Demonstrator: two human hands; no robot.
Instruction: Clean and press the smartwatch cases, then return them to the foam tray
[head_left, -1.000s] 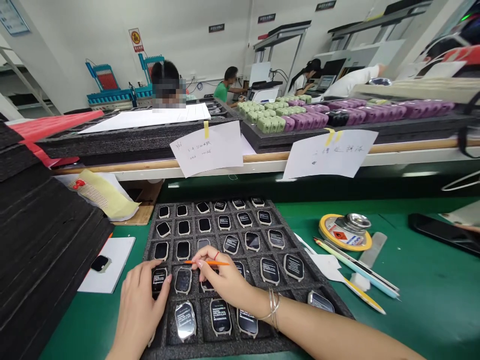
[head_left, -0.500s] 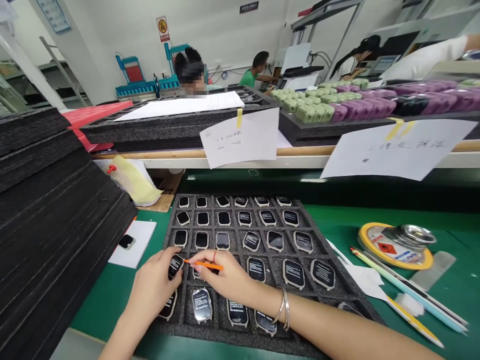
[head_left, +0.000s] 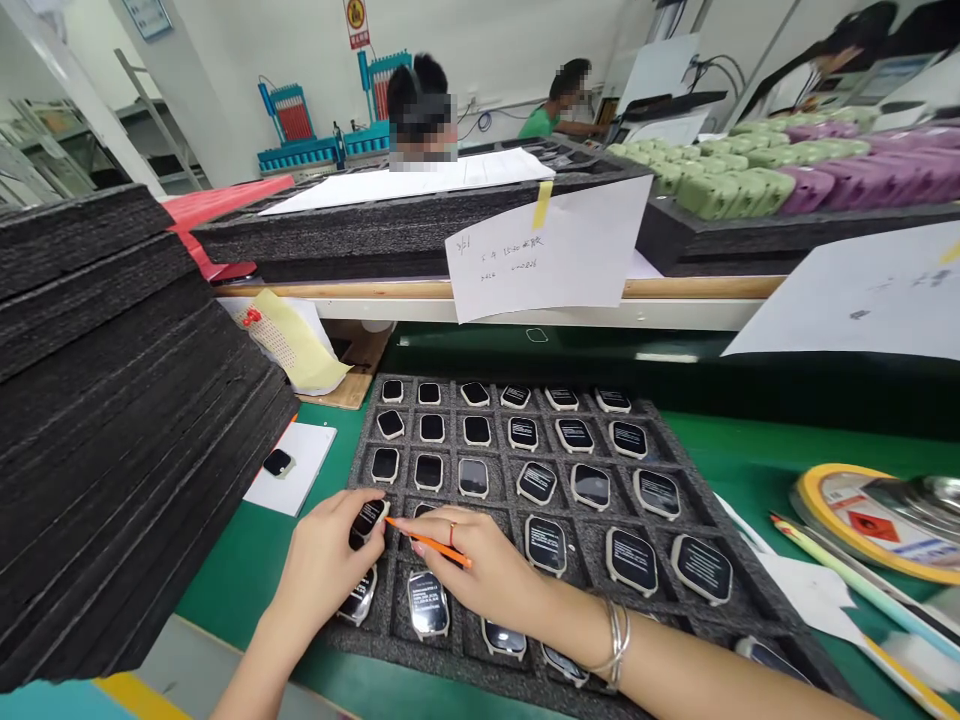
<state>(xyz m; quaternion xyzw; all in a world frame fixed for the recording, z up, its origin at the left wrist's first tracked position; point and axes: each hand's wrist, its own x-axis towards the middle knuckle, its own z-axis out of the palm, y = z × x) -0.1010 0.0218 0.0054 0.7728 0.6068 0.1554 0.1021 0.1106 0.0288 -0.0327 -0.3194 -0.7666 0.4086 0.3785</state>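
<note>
At nine o'clock on the tray, the left hand pinches a watch. The right hand grips an orange stick, its tip by the watch's three o'clock edge. Edge work, I think; the next move needs a soft touch.

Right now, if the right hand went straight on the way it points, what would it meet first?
Probably the watch in the left hand; the orange stick points at the watch's edge, though depth leaves contact unclear.
</note>
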